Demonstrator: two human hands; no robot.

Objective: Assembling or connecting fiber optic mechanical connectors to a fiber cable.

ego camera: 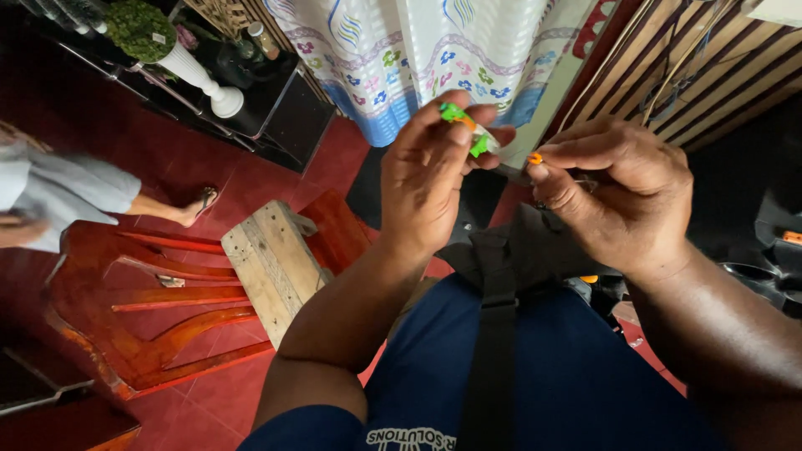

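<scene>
Above red floor tiles [276, 179], left hand [426, 179] fingers pinched on green piece [455, 113], right hand [622, 188] fingers on orange bit [535, 158]

Single head-mounted view, looking steeply down and forward from the wearer's own eye level over a dark blue lap [576, 376] onto the left hand [430, 179] and right hand [622, 192], which are raised close to the lens and fill the upper middle of the frame. Beyond them the view takes in the red tiled floor [267, 175], a red plastic chair [142, 292] at left and a patterned curtain [434, 50] at top (no second view is supplied, so no part of the scene is shared).
</scene>
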